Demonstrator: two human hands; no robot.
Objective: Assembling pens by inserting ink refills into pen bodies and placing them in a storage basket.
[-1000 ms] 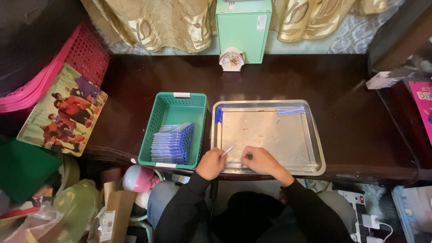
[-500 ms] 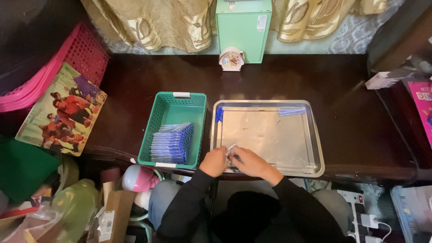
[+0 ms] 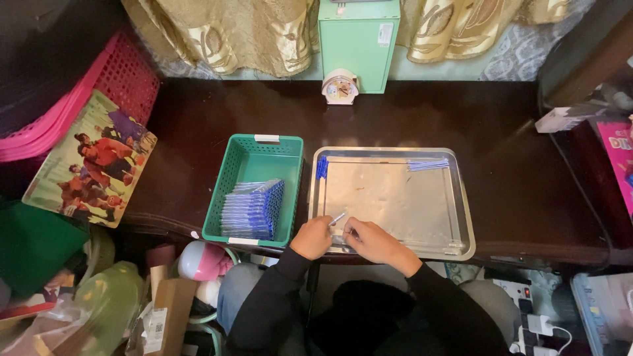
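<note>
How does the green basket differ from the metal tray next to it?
The green basket is plastic with perforated walls and deep sides; the metal tray is shiny, solid and shallow. The basket is narrower and holds a packed stack of blue pens; the tray is wider and mostly bare, with a few blue pieces along its far edge. Both are rectangular and sit side by side on the dark table.

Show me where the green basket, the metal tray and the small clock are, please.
green basket [image 3: 254,158]: head view, on the bare floor of the basket behind the blue packets.
metal tray [image 3: 395,194]: head view, on the bare middle of its flat bottom.
small clock [image 3: 340,88]: head view, on its round face.
</note>
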